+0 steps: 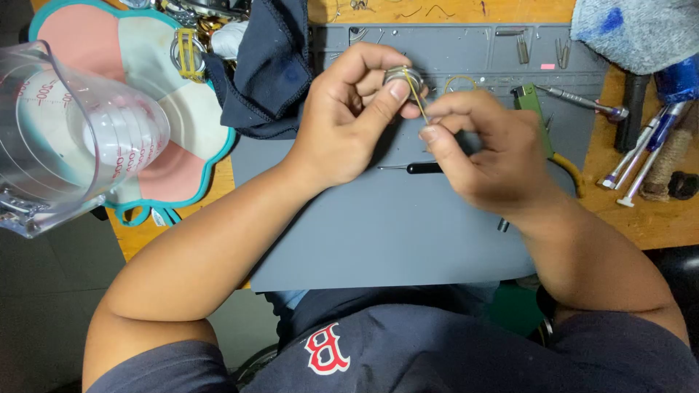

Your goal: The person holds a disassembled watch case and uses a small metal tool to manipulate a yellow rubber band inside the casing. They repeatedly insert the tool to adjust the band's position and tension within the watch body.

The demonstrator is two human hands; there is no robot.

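- left hand (349, 116) pinches a small round metal part (403, 75) between thumb and fingers, held above the grey work mat (393, 233); most of the part sits behind the fingertips, only the rim and top edge show
- right hand (484, 153) closed narrow on a thin yellowish stick (418, 98), thumb and forefinger at its lower end; the stick's upper end lies against the metal part, exact contact spot hard to make out
- cannot tell what the metal part is: too small, mostly covered
- black-handled tool (422, 168) lies on the mat under the hands, its tip a thin line, its right end hidden by the right hand
- thin yellow ring (460, 81) on the mat just behind the right hand, partly covered by it
- green tool (531, 102) beside the right hand, lower part hidden by the wrist
- clear measuring jug (65, 138) at left, cut off by the frame edge
- dark cloth (273, 65) overlaps the mat's top left corner
- blue-and-white towel (641, 29) top right, cropped
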